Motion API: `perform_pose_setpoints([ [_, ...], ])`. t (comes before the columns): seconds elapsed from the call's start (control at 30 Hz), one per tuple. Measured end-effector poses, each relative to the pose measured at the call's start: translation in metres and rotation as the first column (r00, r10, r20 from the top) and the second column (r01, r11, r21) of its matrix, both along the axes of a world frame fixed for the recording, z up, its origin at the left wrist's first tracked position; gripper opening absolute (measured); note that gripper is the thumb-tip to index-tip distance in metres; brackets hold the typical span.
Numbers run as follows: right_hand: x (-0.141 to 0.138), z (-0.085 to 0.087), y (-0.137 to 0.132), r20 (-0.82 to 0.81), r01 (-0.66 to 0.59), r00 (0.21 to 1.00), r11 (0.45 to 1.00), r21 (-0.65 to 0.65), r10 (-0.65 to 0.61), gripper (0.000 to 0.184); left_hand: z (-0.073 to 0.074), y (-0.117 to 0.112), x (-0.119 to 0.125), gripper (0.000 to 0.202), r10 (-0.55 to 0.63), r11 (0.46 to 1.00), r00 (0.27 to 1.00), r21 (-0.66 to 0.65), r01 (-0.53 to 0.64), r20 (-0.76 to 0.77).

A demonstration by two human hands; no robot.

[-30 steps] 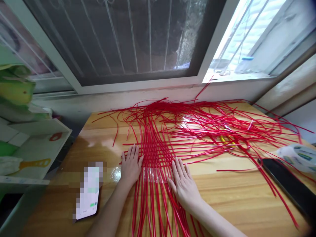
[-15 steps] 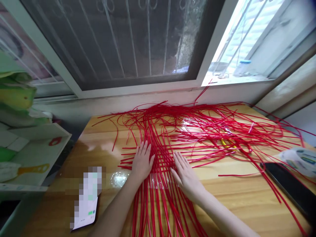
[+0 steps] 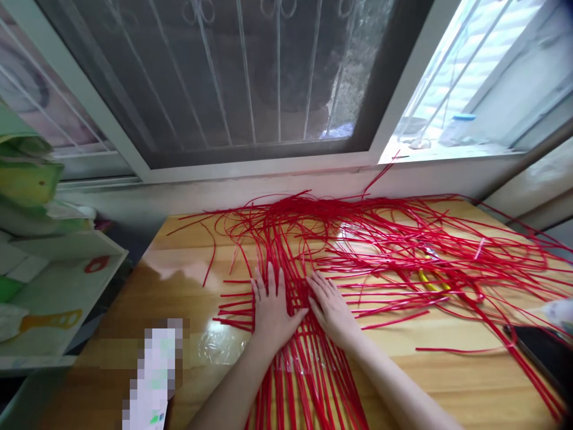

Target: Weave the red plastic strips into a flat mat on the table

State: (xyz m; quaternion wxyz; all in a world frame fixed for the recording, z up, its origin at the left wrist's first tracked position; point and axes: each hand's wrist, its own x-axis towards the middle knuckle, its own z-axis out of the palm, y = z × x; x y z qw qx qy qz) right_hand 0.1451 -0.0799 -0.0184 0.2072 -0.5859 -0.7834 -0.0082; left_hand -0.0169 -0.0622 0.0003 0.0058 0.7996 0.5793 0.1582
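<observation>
Just beyond the clear tape [image 3: 219, 346] on the counter [image 3: 179, 286], the red weave [image 3: 293, 292] lay under the left grip [image 3: 271, 316] and the right grip [image 3: 333, 313] – both unclenched, grasping nothing (presumably to press it flat) – while the tape seemingly anchored the strands [image 3: 290, 397] it crossed.

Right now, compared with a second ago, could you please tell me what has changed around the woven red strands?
The left hand has slid rightward from the left edge onto the woven red strands, its fingers spreading; the right hand has shifted leftward, over their right side. Nothing was grasped. The loose strand pile and the lit phone stayed put.
</observation>
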Motion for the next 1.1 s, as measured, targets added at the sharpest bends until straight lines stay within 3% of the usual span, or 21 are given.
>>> perform_pose_setpoints([
  [0.2, 0.000, 0.007, 0.005, 0.101, -0.060, 0.993, 0.997, -0.056, 0.065, 0.041, -0.009, -0.007, -0.003, 0.080, 0.011, 0.999, 1.000, -0.039, -0.012, -0.025],
  [0.33, 0.000, 0.001, 0.007, 0.154, -0.044, 0.987, 0.996, -0.083, 0.056, 0.042, -0.011, -0.007, -0.002, 0.075, -0.011, 0.999, 0.999, -0.050, 0.008, -0.053],
  [1.1, 0.002, -0.019, 0.004, 0.126, -0.008, 0.992, 0.999, -0.045, 0.014, 0.047, -0.011, -0.005, 0.001, 0.062, -0.055, 0.998, 0.996, -0.043, 0.052, -0.066],
])
